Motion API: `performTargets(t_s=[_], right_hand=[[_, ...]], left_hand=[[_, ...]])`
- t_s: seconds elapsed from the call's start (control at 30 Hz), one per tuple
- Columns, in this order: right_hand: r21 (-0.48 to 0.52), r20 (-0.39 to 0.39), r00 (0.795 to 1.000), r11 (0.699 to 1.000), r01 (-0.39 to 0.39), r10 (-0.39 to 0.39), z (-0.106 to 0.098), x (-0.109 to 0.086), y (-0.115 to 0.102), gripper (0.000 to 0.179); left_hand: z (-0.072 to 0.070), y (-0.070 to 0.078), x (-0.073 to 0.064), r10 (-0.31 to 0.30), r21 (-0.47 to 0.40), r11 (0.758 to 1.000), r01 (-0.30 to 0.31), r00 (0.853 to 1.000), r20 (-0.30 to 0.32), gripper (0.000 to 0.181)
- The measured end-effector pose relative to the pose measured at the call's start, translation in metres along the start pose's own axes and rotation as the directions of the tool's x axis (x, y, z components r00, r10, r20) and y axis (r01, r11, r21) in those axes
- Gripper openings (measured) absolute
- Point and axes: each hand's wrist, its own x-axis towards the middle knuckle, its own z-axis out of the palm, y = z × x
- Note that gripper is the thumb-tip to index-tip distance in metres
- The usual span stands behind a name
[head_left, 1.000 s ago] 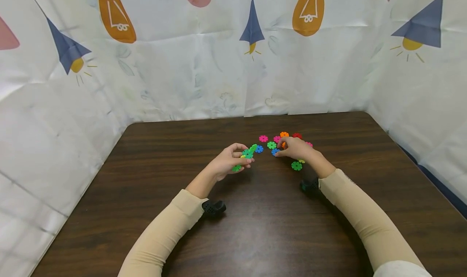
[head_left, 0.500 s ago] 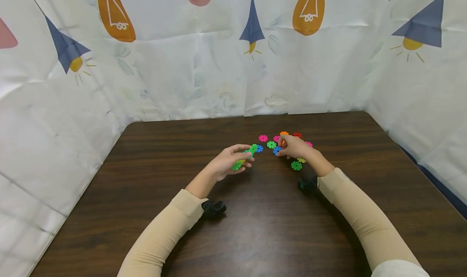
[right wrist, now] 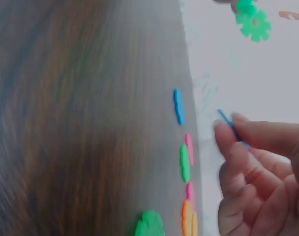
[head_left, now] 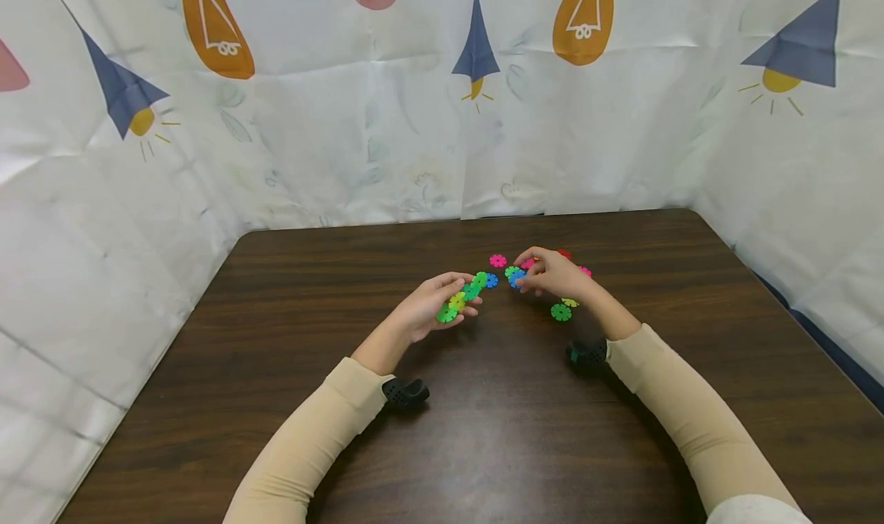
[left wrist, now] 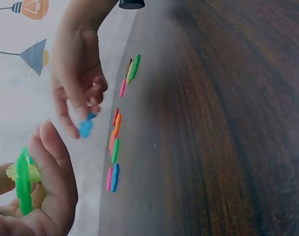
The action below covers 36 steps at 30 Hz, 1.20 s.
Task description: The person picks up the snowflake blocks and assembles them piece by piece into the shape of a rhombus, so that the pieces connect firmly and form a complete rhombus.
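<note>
In the head view my left hand (head_left: 423, 309) holds a chain of linked flower-shaped discs (head_left: 470, 291), green with a yellow one among them. The left wrist view has the green disc (left wrist: 23, 182) and a yellow one edge-on between thumb and fingers. To the right, my right hand (head_left: 561, 277) pinches a blue notched disc (head_left: 516, 278) between thumb and fingertips. Seen from the right wrist, that blue disc (right wrist: 232, 128) is edge-on and raised off the table; the chain's green end (right wrist: 254, 24) stands apart from it.
Loose discs lie on the dark wooden table (head_left: 442, 447): a pink one (head_left: 498, 261), a blue one (head_left: 491, 280), a green one (head_left: 561, 312), a yellow one (head_left: 570, 303) and others partly behind the right hand. A printed white curtain (head_left: 311, 140) borders the table's far edge.
My right hand has lifted the blue disc and shifted slightly left and away. In the left hand the chain has turned, so its discs show more face-on.
</note>
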Motion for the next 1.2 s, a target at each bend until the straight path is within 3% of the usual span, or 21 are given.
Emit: performTargets(t_s=[0.2, 0.37, 0.6, 0.9, 1.2], right_hand=[[0.161, -0.138, 0.99, 0.985, 0.057, -0.034, 0.015, -0.004, -0.008, 0.037], [0.255, -0.146, 0.989, 0.965, 0.064, -0.027, 0.028, -0.006, -0.018, 0.036], [0.291, -0.143, 0.99, 0.956, 0.029, 0.014, 0.038, -0.001, -0.027, 0.035], [0.298, -0.13, 0.99, 0.954, -0.007, 0.048, 0.046, 0.005, -0.022, 0.038], [0.318, -0.139, 0.989, 0.948, -0.001, 0.047, 0.046, 0.006, -0.022, 0.037]], left_hand=[[0.0, -0.004, 0.003, -0.013, -0.007, 1.0, 0.013, 1.0, -0.021, 0.038], [0.0, -0.005, 0.003, -0.024, -0.008, 1.0, 0.024, 0.999, -0.041, 0.038], [0.001, -0.005, 0.004, -0.024, -0.015, 1.0, 0.023, 0.998, -0.06, 0.036], [0.001, -0.008, 0.002, -0.038, -0.018, 0.999, 0.036, 0.996, -0.077, 0.035], [0.003, -0.007, 0.002, -0.031, -0.017, 0.999, 0.03, 0.997, -0.07, 0.035]])
